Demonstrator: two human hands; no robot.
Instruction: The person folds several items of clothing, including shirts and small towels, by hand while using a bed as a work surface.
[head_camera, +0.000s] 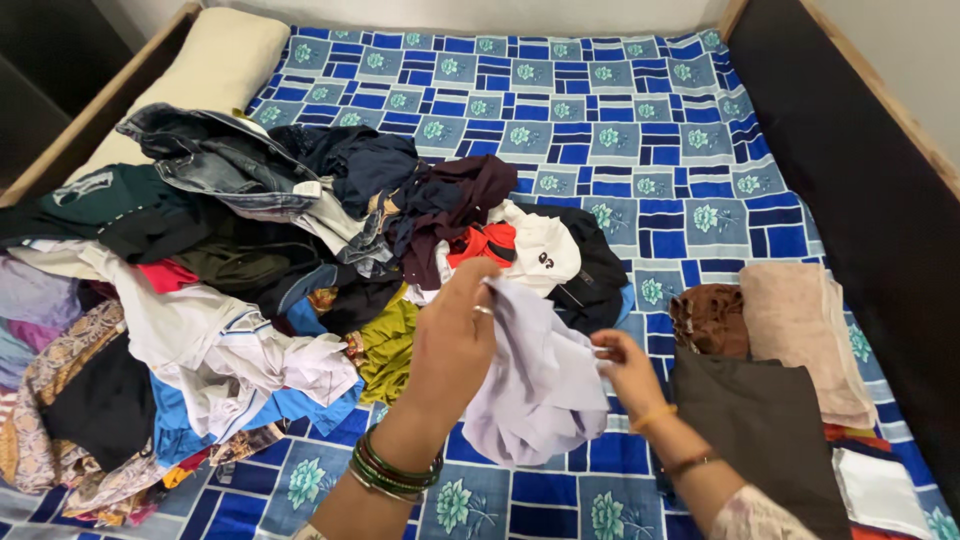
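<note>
Green bangles (392, 472) ring the wrist nearest the camera, and above them the left hand (455, 335) pinches the top edge of a pale lilac cloth (535, 385) between closed fingers. To its right, the right hand (628, 368) grips the cloth's right edge, fingers curled shut. It hangs between both hands over the blue patterned bed (640, 150), looking light, thin and floppy; corners or a hem seem the best hold. A clothes heap (220, 270) lies left, folded cloths (790, 340) right.

A wooden-framed bed (905, 125) fills the room, spread with a blue checked floral sheet (640, 130); pale walls (900, 35) rise behind it.
</note>
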